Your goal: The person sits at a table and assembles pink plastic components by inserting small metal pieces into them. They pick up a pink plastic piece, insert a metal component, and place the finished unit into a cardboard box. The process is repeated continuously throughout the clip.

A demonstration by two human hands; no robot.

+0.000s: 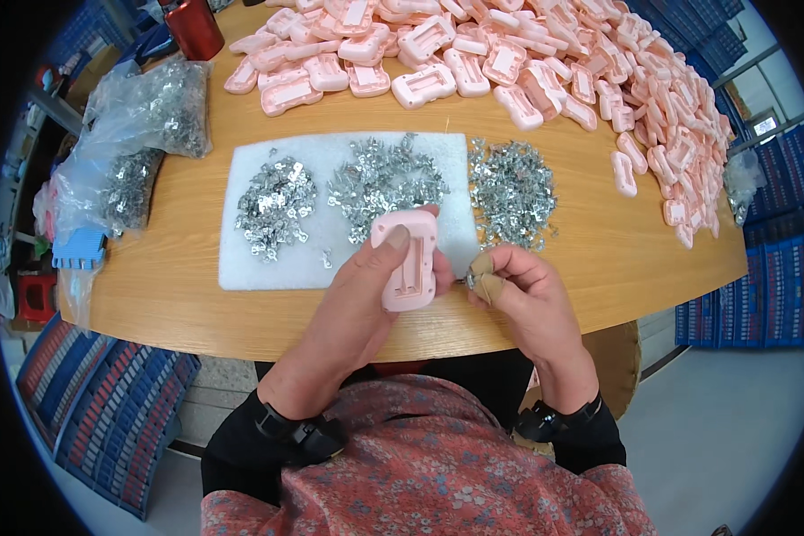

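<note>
The left hand (357,284) clasps the pink casing (412,268), thumb pressed over its upper face; just beside it, the right hand (531,299) pinches a small metal piece (471,280)!

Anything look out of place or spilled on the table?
Slightly: the rightmost pile of small metal pieces lies on the bare table, while the left pile and middle pile sit on the white sheet. Looks inconsistent, possibly deliberate. No damage stands out.
</note>
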